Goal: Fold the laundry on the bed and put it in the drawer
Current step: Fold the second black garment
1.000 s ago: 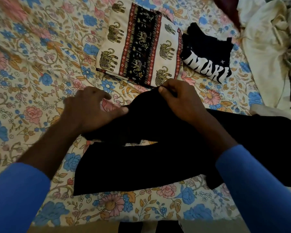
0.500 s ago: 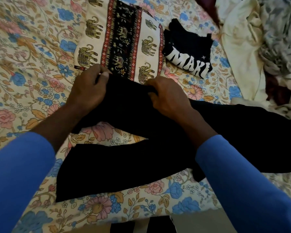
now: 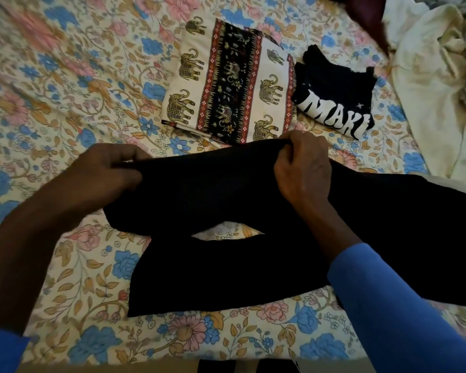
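While both hands are curled on the long black cloth garment [image 3: 213, 189], I see its upper edge pulled taut between them. The left hand [image 3: 108, 170] pinches that edge at one end, and the right hand [image 3: 301, 168] bunches it in its fingers [image 3: 288, 152] at the other. Below the fingers, the rest of the garment lies flat on the floral-printed bed sheet [image 3: 65, 90] and trails off past the right wrist. Just beyond the right fingertips sits a folded cream cloth with an elephant print [image 3: 226, 90]. Beside it is a folded black shirt with white lettering [image 3: 334, 103], and farther right a rumpled cream fabric heap [image 3: 428, 76].
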Demonstrator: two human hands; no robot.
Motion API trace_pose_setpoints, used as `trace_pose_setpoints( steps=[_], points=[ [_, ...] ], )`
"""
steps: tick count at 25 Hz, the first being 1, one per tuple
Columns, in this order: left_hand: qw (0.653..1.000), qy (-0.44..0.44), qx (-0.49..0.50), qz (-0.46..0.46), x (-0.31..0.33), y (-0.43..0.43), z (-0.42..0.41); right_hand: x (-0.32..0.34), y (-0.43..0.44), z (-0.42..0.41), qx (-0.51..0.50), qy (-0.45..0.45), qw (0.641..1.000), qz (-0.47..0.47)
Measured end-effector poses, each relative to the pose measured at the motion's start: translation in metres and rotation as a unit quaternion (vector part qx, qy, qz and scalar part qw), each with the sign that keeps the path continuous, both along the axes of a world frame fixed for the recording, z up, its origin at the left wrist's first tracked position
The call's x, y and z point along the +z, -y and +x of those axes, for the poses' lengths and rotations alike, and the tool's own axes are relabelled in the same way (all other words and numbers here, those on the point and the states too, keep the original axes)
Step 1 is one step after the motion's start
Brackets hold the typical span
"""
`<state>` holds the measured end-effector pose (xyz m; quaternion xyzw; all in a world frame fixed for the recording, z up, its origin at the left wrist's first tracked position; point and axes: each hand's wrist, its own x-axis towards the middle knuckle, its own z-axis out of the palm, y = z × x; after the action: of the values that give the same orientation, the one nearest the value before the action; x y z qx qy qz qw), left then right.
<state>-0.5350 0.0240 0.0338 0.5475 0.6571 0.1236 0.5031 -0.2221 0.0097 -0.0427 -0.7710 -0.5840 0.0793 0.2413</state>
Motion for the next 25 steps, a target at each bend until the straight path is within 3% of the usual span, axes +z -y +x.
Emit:
trace_pose_setpoints(
  steps=[2, 4, 6, 10, 15, 17, 19, 21, 22, 25],
  points=[
    [0.994, 0.031, 0.102, -0.020, -0.014, -0.021, -0.008, -0.012, -0.020, -0.004, 0.019, 0.023, 0.999, -0.032],
    [0.990, -0.024, 0.141, -0.011, -0.046, -0.041, -0.011, -0.031, -0.043, -0.009, 0.053, 0.015, 0.993, -0.102],
    [0.989, -0.081, 0.126, 0.001, -0.084, -0.052, -0.012, -0.049, -0.053, -0.018, 0.102, 0.042, 0.983, -0.149],
    [0.991, -0.074, 0.106, -0.017, -0.121, -0.051, -0.018, -0.072, -0.051, -0.051, 0.265, 0.175, 0.947, -0.038],
    [0.959, -0.275, 0.024, 0.071, -0.134, -0.017, -0.001, -0.078, -0.083, -0.110, 0.332, 0.224, 0.914, -0.064],
    [0.958, -0.265, 0.043, 0.099, -0.139, 0.001, -0.006, -0.071, -0.101, -0.128, 0.265, 0.183, 0.945, -0.064],
    [0.945, -0.229, 0.189, 0.135, -0.141, 0.013, -0.024, -0.068, -0.118, -0.139, 0.155, 0.072, 0.981, -0.088],
    [0.912, -0.223, 0.302, 0.163, -0.142, 0.027, -0.029, -0.073, -0.118, -0.149, 0.151, -0.045, 0.983, -0.093],
    [0.918, -0.231, 0.281, 0.160, -0.140, 0.034, -0.023, -0.076, -0.113, -0.152, 0.197, -0.044, 0.975, -0.097],
    [0.961, -0.227, 0.103, 0.123, -0.149, 0.054, -0.016, -0.091, -0.098, -0.159, 0.316, 0.091, 0.929, -0.170]
  ],
)
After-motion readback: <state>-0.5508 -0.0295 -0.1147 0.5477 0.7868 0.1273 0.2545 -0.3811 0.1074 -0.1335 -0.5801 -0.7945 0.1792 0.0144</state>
